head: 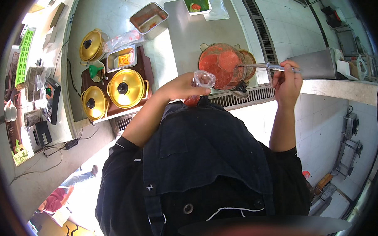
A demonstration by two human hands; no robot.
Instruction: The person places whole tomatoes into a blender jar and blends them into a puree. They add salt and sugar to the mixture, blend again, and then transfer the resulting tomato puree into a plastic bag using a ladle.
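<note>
My left hand [182,87] grips a clear plastic bag [204,79] by its top, and red sauce shows in the bag's lower part [192,100] close to my apron. My right hand [287,81] holds the metal handle of a ladle [273,67], whose far end reaches into a clear tub of red sauce [212,62]. The ladle's bowl is hard to make out against the sauce. Partly behind the tub, on its right, stands another round container [250,63] with a brownish rim.
Left of me a brown tray [147,64] carries gold lidded pots [125,88] and a small steel pan [122,59]. Farther back are a deep steel pan [149,19] and a white tray with green leaf [196,2]. A person [56,199] is in the lower left background.
</note>
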